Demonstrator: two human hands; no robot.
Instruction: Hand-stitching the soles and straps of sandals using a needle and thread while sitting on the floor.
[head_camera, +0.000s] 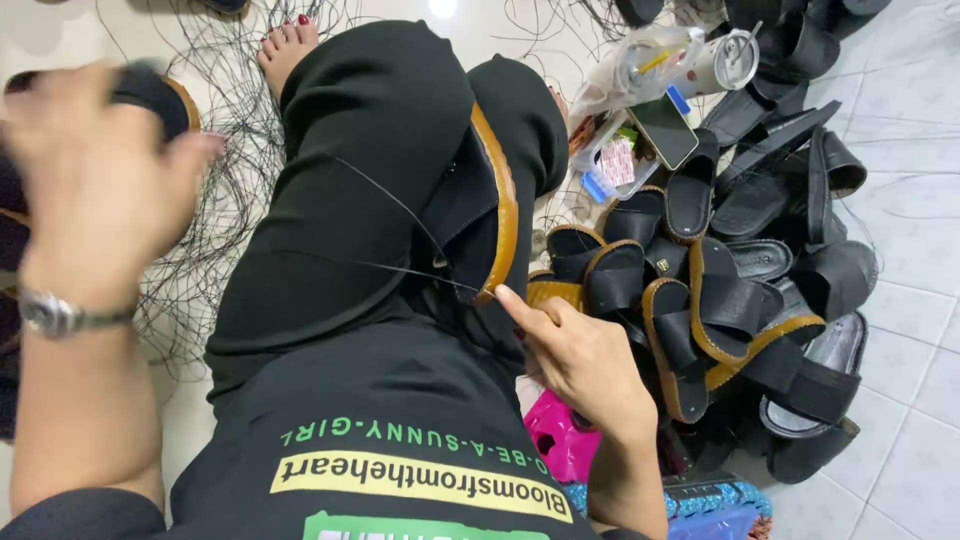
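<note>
Right hand (585, 360) pinches thin black thread (400, 205) beside tan-edged sandal sole (500, 200); left hand (95, 170) blurred, grip unclear.

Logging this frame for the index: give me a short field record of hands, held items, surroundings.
left hand: raised, blurred, wristwatch on wrist, against a dark sandal
right hand: forefinger at the sole edge of a black sandal propped on the lap
thread: thin black strand running across the knee to that sandal
right side: heap of black sandals, phone, lidded tumbler
floor: loose black thread on pale tiles

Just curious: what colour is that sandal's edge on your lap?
Tan-brown edge on the black sandal, head view.
</note>
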